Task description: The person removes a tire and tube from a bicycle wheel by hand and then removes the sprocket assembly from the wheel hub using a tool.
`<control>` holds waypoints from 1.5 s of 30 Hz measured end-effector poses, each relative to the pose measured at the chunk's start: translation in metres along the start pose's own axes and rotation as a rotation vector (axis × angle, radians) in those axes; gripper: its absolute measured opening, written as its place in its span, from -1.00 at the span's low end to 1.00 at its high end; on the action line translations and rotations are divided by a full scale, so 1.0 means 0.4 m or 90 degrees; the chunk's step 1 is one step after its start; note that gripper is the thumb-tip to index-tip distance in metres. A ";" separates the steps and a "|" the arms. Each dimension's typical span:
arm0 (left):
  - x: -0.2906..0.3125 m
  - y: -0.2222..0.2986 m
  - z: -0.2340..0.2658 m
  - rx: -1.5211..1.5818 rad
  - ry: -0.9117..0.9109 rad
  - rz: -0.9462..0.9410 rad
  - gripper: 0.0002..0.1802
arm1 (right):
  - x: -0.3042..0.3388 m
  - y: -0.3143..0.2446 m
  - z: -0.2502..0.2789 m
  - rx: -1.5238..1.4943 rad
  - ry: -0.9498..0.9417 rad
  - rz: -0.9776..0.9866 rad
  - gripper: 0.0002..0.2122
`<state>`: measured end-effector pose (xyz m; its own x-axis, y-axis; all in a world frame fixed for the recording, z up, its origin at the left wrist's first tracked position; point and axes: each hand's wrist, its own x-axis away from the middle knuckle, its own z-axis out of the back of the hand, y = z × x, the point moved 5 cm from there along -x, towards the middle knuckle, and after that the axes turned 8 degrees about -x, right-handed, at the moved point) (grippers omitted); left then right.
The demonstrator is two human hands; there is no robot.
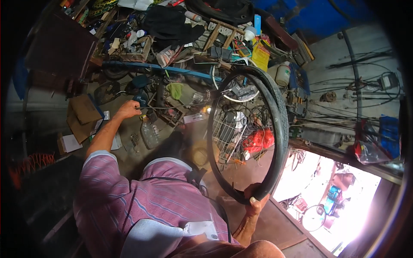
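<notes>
My right hand grips the lower end of a black bicycle tyre, with the thumb over its edge. The tyre stands up as a tall oval at my right, and clutter shows through its opening. Stretched forward on the left, my left hand is closed, its fingers curled together. A thin dark line runs rightward from near its fingertips; whether the hand holds it I cannot make out. Just below that hand a clear plastic bottle with a yellow top stands on the floor.
Cardboard boxes lie left of my left arm. A wire basket and red plastic bag sit behind the tyre. A blue bar crosses before heaped tools and parts. Cables hang on the right wall, above a bright doorway.
</notes>
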<state>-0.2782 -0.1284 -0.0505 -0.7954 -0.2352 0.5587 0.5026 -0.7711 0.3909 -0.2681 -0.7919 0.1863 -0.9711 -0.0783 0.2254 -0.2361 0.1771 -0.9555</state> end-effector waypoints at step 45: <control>0.042 0.030 0.313 0.454 0.253 0.003 -0.73 | -0.073 0.168 -0.168 0.310 -0.025 -0.148 -0.68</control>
<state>-0.2433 -0.0674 0.0551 -0.7858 -0.5337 0.3124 0.4943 -0.2385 0.8359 -0.2579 -0.7117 0.1283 -0.8911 -0.0988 0.4430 -0.3920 -0.3244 -0.8609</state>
